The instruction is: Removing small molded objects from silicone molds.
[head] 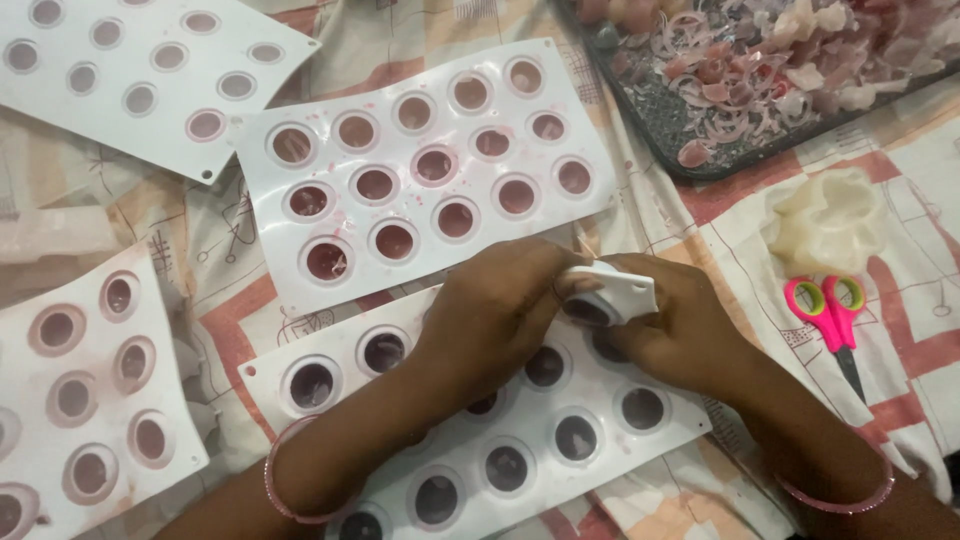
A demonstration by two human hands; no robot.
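Our hands [600,310] grip the near mould's [520,455] bent corner; its dark cavities look mostly filled; scraps tray [660,120] at 1 o'clock.

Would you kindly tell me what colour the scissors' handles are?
Bright pink with yellow-green inner rings on the scissors, seen in the head view.

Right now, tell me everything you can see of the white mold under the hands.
The mold is a thin white sheet, seemingly flexible silicone, with rows of round cavities, most holding a dark purplish fill. It lies flat, slightly slanted, on a patterned cloth, below a similar mold with reddish cavities. Its upper right corner is bent up, pinched between the left hand and right hand. Both forearms cross over it.
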